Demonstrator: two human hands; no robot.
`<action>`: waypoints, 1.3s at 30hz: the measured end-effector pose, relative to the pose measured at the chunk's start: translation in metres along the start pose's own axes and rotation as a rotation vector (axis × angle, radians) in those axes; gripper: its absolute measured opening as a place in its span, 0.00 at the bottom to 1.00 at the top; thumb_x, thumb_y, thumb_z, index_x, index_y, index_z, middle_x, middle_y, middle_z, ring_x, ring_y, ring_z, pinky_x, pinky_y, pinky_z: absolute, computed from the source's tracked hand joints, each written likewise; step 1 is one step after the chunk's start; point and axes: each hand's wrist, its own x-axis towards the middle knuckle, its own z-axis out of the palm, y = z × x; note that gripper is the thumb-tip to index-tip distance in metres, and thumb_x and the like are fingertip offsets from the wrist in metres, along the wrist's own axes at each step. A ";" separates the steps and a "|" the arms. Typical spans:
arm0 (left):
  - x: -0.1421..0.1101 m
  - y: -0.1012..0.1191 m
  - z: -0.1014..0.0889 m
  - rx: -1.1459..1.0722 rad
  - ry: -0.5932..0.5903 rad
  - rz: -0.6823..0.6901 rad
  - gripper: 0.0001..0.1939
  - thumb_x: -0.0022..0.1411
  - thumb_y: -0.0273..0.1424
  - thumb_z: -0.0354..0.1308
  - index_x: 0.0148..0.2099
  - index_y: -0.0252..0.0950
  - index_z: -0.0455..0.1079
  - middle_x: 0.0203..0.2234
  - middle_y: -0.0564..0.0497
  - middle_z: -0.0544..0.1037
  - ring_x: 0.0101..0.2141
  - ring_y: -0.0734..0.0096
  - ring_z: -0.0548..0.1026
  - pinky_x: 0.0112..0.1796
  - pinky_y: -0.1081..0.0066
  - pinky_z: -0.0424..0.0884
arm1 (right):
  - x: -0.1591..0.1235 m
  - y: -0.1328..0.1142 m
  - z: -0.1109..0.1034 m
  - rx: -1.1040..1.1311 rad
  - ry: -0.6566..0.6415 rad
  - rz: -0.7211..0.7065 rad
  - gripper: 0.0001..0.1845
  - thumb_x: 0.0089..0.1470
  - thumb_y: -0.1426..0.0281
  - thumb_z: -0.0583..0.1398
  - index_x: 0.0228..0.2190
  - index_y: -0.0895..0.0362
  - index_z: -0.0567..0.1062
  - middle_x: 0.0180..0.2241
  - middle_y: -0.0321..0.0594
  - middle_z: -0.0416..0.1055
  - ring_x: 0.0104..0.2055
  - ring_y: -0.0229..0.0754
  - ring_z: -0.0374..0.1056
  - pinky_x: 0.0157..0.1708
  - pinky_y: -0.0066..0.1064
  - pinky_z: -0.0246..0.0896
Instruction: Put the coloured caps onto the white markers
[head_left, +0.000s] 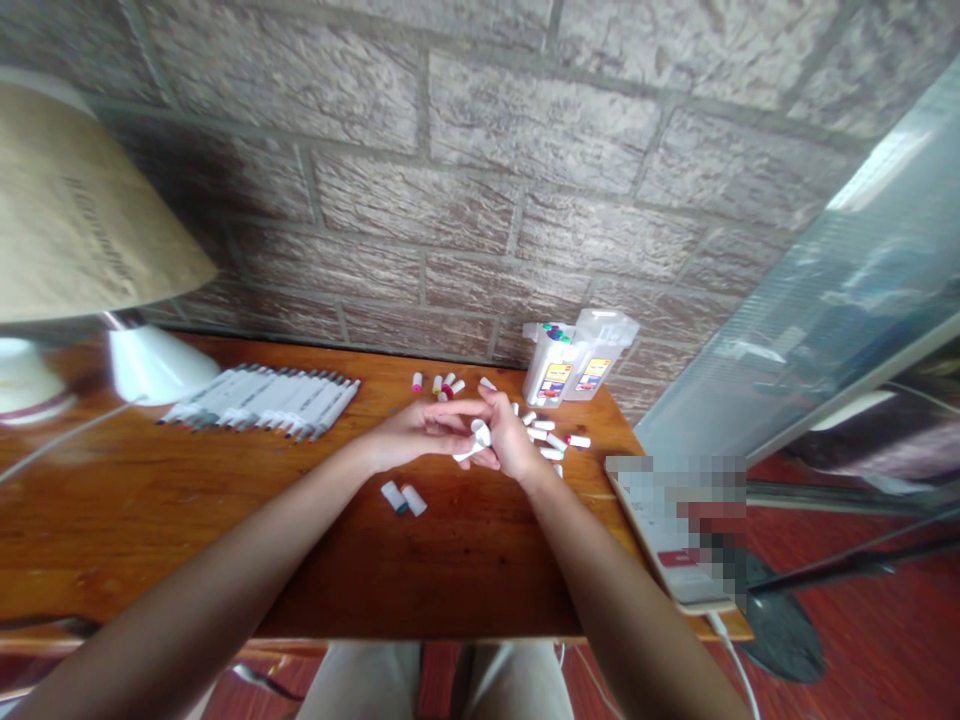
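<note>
My left hand (409, 436) and my right hand (510, 435) meet over the middle of the table, fingers overlapping. Between them is a white marker cap (481, 432), its round end facing me. A second white edge shows just below it; whether it is a separate cap I cannot tell. The right fingers curl around the cap, while my left thumb presses at its side. Nearer to me lie two marker caps (414, 500), with teal and orange ends. Several white caps (555, 441) are scattered beside my right hand, and more caps (437, 385) with coloured ends lie behind the hands.
A row of white markers (262, 400) lies at the left, next to a lamp (154, 365). Clear plastic marker cases (551, 375), one holding some markers, stand against the brick wall. At the table's right edge is a laptop (667, 540) with a cable.
</note>
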 end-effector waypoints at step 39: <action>-0.001 -0.011 0.003 -0.046 0.128 -0.033 0.27 0.45 0.50 0.78 0.32 0.31 0.79 0.23 0.49 0.82 0.25 0.67 0.81 0.34 0.69 0.79 | 0.005 0.003 -0.006 0.384 -0.155 0.072 0.24 0.73 0.60 0.47 0.53 0.60 0.75 0.07 0.22 0.50 0.08 0.32 0.45 0.15 0.21 0.56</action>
